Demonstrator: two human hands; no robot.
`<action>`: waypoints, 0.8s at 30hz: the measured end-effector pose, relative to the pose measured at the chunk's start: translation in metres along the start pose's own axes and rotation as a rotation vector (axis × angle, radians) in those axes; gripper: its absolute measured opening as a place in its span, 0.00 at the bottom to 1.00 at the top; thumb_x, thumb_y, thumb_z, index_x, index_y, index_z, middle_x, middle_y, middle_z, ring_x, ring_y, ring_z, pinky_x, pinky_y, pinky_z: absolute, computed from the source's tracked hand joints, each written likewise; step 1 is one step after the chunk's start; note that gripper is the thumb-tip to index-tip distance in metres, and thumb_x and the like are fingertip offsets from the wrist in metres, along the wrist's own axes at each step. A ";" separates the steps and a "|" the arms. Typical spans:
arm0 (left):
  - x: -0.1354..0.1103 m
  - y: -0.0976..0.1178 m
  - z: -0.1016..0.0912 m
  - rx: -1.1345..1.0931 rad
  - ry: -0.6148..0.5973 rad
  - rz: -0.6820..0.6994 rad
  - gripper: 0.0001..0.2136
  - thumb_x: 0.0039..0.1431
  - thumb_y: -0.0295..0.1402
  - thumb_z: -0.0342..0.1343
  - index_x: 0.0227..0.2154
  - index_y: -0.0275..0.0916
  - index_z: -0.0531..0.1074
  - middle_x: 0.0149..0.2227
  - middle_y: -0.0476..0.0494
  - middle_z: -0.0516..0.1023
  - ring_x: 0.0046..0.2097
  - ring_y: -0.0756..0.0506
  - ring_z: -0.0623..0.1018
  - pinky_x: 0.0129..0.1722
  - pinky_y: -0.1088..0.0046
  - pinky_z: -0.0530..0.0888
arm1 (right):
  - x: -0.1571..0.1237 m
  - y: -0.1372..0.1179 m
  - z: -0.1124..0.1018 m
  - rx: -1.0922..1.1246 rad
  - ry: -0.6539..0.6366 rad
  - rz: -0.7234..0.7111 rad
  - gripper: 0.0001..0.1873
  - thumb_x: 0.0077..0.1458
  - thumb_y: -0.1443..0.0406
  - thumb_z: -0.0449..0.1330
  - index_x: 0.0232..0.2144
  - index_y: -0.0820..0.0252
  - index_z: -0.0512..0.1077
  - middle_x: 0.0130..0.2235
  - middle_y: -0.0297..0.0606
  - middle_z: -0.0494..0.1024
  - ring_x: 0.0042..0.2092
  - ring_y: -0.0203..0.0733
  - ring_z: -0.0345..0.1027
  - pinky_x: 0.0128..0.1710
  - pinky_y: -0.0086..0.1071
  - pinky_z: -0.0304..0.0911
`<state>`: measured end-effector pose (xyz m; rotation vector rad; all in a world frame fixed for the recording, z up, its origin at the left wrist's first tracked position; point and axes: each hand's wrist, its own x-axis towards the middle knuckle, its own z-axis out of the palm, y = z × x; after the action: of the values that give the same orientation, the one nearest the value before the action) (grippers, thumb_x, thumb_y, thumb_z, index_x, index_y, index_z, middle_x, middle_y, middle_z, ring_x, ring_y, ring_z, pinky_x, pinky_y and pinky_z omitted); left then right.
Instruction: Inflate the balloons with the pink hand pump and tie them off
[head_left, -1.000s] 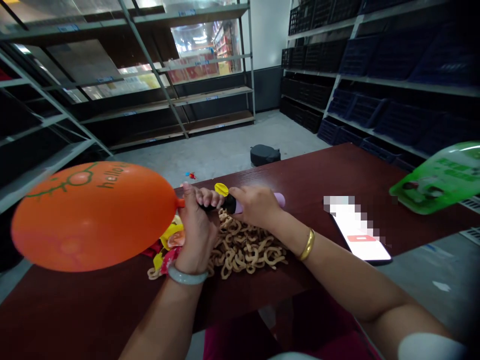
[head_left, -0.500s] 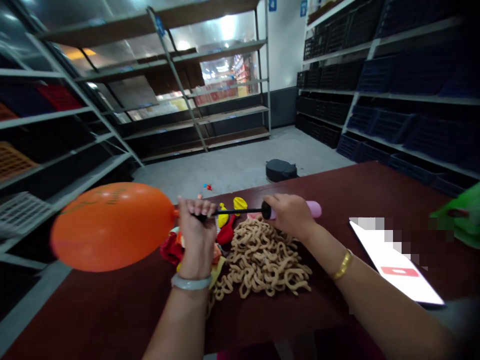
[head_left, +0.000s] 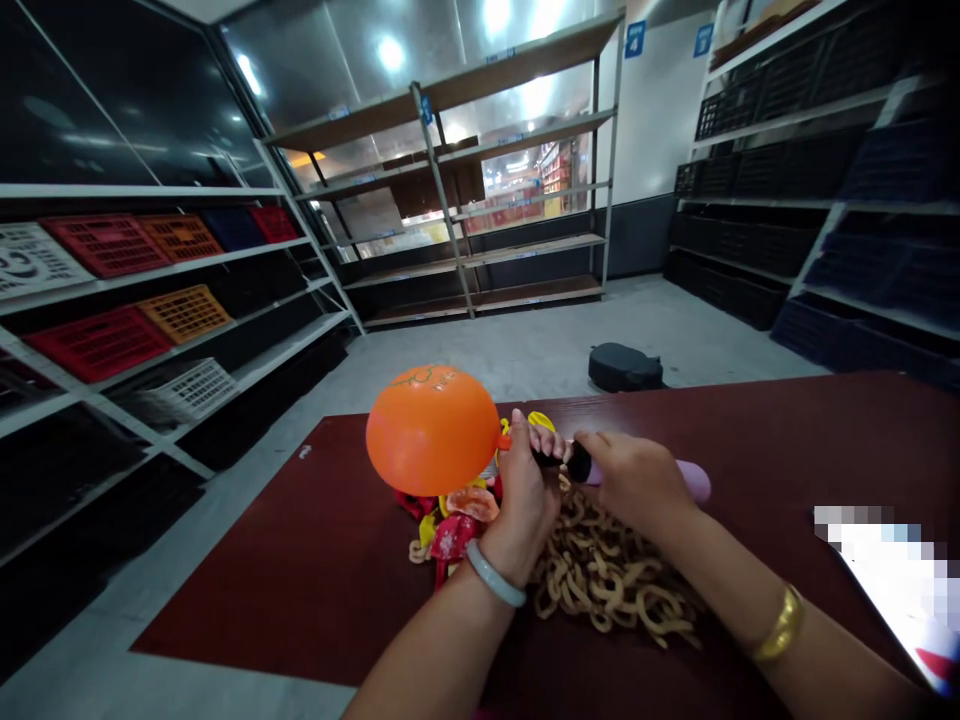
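Note:
An orange inflated balloon (head_left: pixel 431 430) sticks out to the left of my left hand (head_left: pixel 529 480). My left hand is closed around the black nozzle end of a balloon pump, with the balloon's neck at the thumb. On the pump's lilac handle (head_left: pixel 694 482), my right hand (head_left: pixel 634 475) is wrapped close beside the left. The pump's rod is pushed in between the hands. Below them lie several uninflated balloons (head_left: pixel 454 535), red, yellow and orange. A heap of tan, ring-like pieces (head_left: pixel 600 570) rests partly under my right forearm.
The dark red table (head_left: pixel 300 560) spreads beneath the hands. A device with a bright screen (head_left: pixel 892 580), partly pixelated, lies at the right. Beyond the table, a dark rounded object (head_left: pixel 625 367) stands on the floor. Shelves with crates (head_left: pixel 105 245) line the room.
The pump has gone from extended to pushed in, bringing my hands together. The balloon looks smaller in view. My view has turned left, so everything sits farther right.

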<state>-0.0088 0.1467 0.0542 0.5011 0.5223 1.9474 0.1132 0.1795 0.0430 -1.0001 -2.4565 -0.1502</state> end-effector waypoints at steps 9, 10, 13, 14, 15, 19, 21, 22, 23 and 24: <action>0.028 0.065 -0.012 -0.008 0.032 0.133 0.21 0.59 0.44 0.52 0.18 0.38 0.55 0.18 0.53 0.53 0.20 0.53 0.58 0.22 0.74 0.59 | 0.003 0.040 0.002 -0.085 0.075 -0.025 0.22 0.51 0.56 0.58 0.47 0.58 0.69 0.37 0.42 0.76 0.37 0.46 0.69 0.34 0.35 0.54; 0.031 0.073 -0.014 -0.004 0.039 0.156 0.21 0.60 0.43 0.51 0.17 0.37 0.55 0.18 0.53 0.53 0.20 0.53 0.58 0.22 0.74 0.58 | 0.004 0.043 0.001 -0.096 0.074 -0.027 0.22 0.51 0.56 0.58 0.47 0.58 0.69 0.38 0.42 0.76 0.37 0.46 0.69 0.34 0.35 0.54; 0.034 0.085 -0.018 -0.005 0.060 0.200 0.21 0.63 0.41 0.48 0.17 0.37 0.55 0.17 0.53 0.51 0.19 0.53 0.56 0.21 0.75 0.56 | 0.003 0.042 -0.005 -0.132 0.066 -0.014 0.22 0.51 0.55 0.58 0.48 0.57 0.69 0.37 0.42 0.76 0.36 0.46 0.68 0.33 0.35 0.53; 0.034 0.084 -0.018 -0.013 0.063 0.206 0.21 0.63 0.41 0.48 0.17 0.37 0.55 0.17 0.53 0.51 0.19 0.53 0.56 0.20 0.75 0.56 | 0.002 0.040 -0.007 -0.140 0.063 -0.010 0.23 0.51 0.54 0.57 0.48 0.57 0.69 0.36 0.41 0.76 0.36 0.46 0.68 0.33 0.35 0.52; 0.033 0.082 -0.018 -0.024 0.062 0.206 0.21 0.62 0.41 0.49 0.17 0.37 0.55 0.17 0.53 0.50 0.19 0.53 0.56 0.20 0.75 0.56 | 0.001 0.036 -0.008 -0.144 0.058 -0.008 0.23 0.52 0.54 0.57 0.47 0.57 0.69 0.36 0.41 0.76 0.36 0.46 0.68 0.32 0.35 0.52; 0.023 0.054 -0.012 -0.062 0.051 0.144 0.21 0.60 0.43 0.52 0.17 0.37 0.56 0.17 0.54 0.50 0.19 0.54 0.55 0.19 0.75 0.55 | 0.000 0.017 -0.012 -0.127 0.020 0.002 0.22 0.51 0.54 0.58 0.47 0.56 0.68 0.36 0.40 0.75 0.35 0.46 0.68 0.33 0.35 0.52; 0.017 0.034 -0.008 -0.055 0.041 0.085 0.21 0.58 0.44 0.54 0.17 0.37 0.56 0.17 0.54 0.51 0.19 0.54 0.56 0.20 0.75 0.56 | 0.001 0.008 -0.013 -0.111 0.002 0.017 0.21 0.51 0.55 0.59 0.46 0.56 0.68 0.36 0.40 0.75 0.35 0.46 0.68 0.32 0.35 0.52; 0.014 0.025 -0.006 -0.047 0.032 0.057 0.21 0.58 0.44 0.54 0.17 0.37 0.56 0.18 0.53 0.52 0.20 0.54 0.58 0.21 0.75 0.57 | 0.001 0.004 -0.013 -0.102 -0.006 0.021 0.21 0.51 0.55 0.59 0.46 0.56 0.68 0.35 0.40 0.76 0.35 0.45 0.68 0.32 0.34 0.52; 0.010 0.017 -0.004 -0.038 0.020 0.028 0.21 0.57 0.44 0.55 0.17 0.37 0.57 0.18 0.53 0.53 0.20 0.53 0.59 0.22 0.75 0.59 | 0.001 0.002 -0.013 -0.093 -0.013 0.022 0.21 0.51 0.55 0.59 0.46 0.55 0.68 0.35 0.40 0.76 0.35 0.45 0.68 0.32 0.34 0.51; 0.007 0.009 -0.003 -0.030 0.009 0.008 0.21 0.56 0.44 0.56 0.17 0.37 0.57 0.18 0.53 0.54 0.21 0.53 0.60 0.23 0.74 0.60 | 0.002 -0.001 -0.013 -0.084 -0.020 0.022 0.21 0.51 0.56 0.59 0.46 0.55 0.68 0.35 0.40 0.76 0.35 0.45 0.68 0.31 0.34 0.51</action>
<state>-0.0203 0.1494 0.0578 0.4758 0.4964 1.9627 0.1171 0.1765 0.0554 -1.0689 -2.4743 -0.2395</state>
